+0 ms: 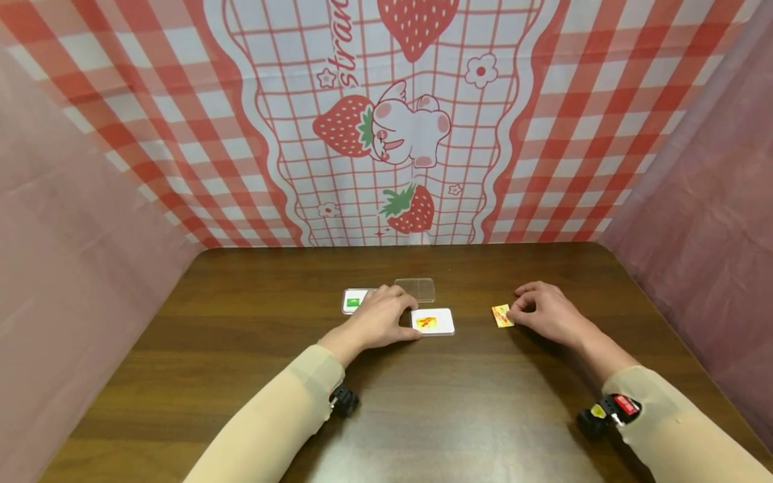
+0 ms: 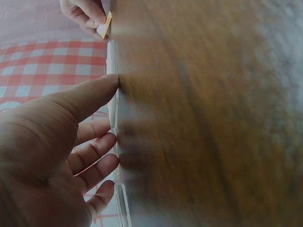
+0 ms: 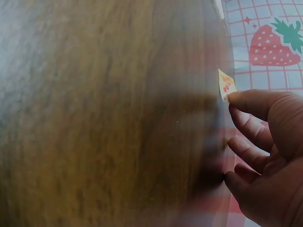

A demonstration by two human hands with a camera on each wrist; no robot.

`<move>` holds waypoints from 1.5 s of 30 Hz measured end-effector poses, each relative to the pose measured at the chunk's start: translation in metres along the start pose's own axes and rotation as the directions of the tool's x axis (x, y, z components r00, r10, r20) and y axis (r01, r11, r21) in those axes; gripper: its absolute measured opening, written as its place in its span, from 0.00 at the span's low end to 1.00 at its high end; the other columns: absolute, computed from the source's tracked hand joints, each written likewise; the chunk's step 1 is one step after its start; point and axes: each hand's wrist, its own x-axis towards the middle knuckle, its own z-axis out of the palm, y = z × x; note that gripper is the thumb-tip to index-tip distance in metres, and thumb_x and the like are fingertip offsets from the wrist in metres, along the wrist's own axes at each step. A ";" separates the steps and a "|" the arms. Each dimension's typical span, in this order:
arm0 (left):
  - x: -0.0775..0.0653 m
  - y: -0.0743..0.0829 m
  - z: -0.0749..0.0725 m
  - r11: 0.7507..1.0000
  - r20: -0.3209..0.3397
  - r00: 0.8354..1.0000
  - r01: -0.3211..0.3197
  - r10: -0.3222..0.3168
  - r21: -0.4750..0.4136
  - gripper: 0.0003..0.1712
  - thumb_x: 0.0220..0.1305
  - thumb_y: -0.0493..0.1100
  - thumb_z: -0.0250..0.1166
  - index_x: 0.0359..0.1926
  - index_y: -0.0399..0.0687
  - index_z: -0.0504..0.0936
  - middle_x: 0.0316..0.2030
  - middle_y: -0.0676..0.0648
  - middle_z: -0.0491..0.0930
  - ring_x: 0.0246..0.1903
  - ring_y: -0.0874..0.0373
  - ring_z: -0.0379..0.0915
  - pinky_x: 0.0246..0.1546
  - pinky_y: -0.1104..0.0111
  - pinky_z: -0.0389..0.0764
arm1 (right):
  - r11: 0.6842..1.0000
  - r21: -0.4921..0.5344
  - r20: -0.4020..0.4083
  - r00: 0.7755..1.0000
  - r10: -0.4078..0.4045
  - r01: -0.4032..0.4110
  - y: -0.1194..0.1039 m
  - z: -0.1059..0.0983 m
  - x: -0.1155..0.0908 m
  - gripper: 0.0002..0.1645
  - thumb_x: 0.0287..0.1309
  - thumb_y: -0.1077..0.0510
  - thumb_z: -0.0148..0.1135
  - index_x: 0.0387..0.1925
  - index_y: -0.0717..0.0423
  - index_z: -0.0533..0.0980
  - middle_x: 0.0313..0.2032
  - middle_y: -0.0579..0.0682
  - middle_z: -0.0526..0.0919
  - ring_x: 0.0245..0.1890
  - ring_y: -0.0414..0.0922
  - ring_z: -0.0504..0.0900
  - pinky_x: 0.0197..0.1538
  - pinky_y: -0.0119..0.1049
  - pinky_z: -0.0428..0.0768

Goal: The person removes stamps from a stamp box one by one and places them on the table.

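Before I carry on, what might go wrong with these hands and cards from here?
1. The right hand pinches the small yellow card near one corner, so it might slip or twist.
2. The left hand holds the white tile only at its left end; it could swivel if pushed.
3. The left hand also sits close to the green-picture case and may nudge it.

1. A cloth-walled booth (image 1: 604, 100) is enclosing a wood-grain desk (image 1: 447, 416); the wider setting is lying out of view.
2. A strawberry-print checked cloth (image 1: 417, 121) is hanging behind it.
3. Plain pink drapes (image 1: 72, 268) are closing off both sides.
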 end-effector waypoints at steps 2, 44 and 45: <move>0.000 -0.001 0.000 1.000 0.001 1.000 0.001 -0.001 0.001 0.33 0.68 0.64 0.78 0.65 0.52 0.86 0.66 0.45 0.81 0.64 0.47 0.74 0.68 0.49 0.73 | 1.000 -0.010 -0.007 1.000 -0.001 0.001 0.000 0.001 0.000 0.06 0.66 0.58 0.76 0.32 0.54 0.89 0.61 0.72 0.82 0.65 0.74 0.72 0.69 0.71 0.64; 0.001 -0.003 -0.001 1.000 0.005 1.000 -0.009 0.009 0.012 0.33 0.69 0.65 0.77 0.65 0.52 0.87 0.66 0.46 0.81 0.63 0.48 0.75 0.67 0.50 0.73 | 0.997 -0.071 -0.009 0.999 0.037 -0.038 0.000 0.002 -0.004 0.07 0.64 0.57 0.77 0.31 0.54 0.87 0.64 0.75 0.77 0.68 0.77 0.67 0.70 0.74 0.61; 0.000 -0.003 -0.001 1.000 0.003 1.000 -0.008 0.008 0.011 0.33 0.69 0.65 0.77 0.66 0.52 0.86 0.66 0.46 0.81 0.63 0.48 0.75 0.68 0.49 0.73 | 0.997 -0.071 -0.010 0.999 0.034 -0.035 -0.001 0.002 -0.003 0.07 0.64 0.57 0.77 0.30 0.54 0.87 0.64 0.76 0.77 0.67 0.77 0.67 0.70 0.74 0.62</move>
